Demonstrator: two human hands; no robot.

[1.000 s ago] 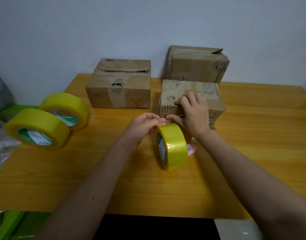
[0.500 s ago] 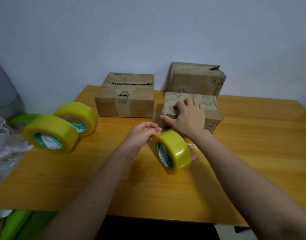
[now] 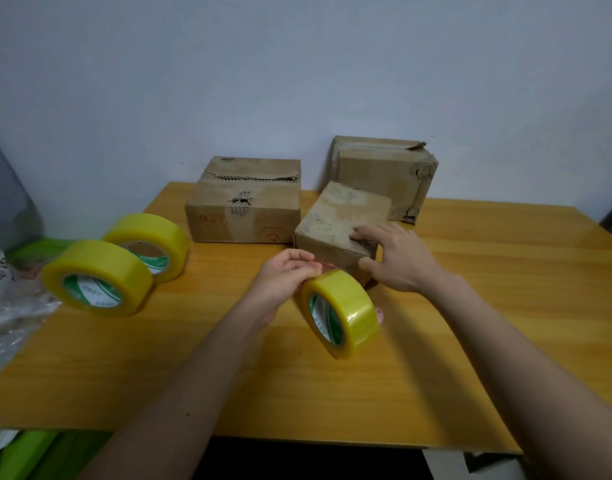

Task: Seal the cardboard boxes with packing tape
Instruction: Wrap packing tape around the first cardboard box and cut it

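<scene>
at the centre of the frame the small cardboard box point(image 3: 342, 230) sits turned at an angle on the wooden surface point(image 3: 505, 306), one corner pointing toward the lower middle. the right hand point(image 3: 398, 258) grasps that near right corner, fingers lying over the top face and the thumb against the side below. just left of it the left hand point(image 3: 290, 271) is curled, its grip pinching the free end of the tape, a thin clear strip that runs toward the box. the tape roll point(image 3: 342, 317) stands on edge just below both hands, yellow with a green and white core, touching the left fingers at its upper rim. whether the strip already sticks to the box cannot be told.

behind, toward the wall, a wider box point(image 3: 245, 202) with a torn top seam stands left of centre, and a taller box point(image 3: 384, 174) with a lifted flap stands right of it, close behind the small one. at the left of the frame two more yellow rolls lean together, the nearer roll point(image 3: 96, 277) in front of the farther roll point(image 3: 148, 245). crinkled clear plastic point(image 3: 6, 306) lies at the far left edge. a small pink object point(image 3: 380, 315) peeks out from behind the tape roll.
</scene>
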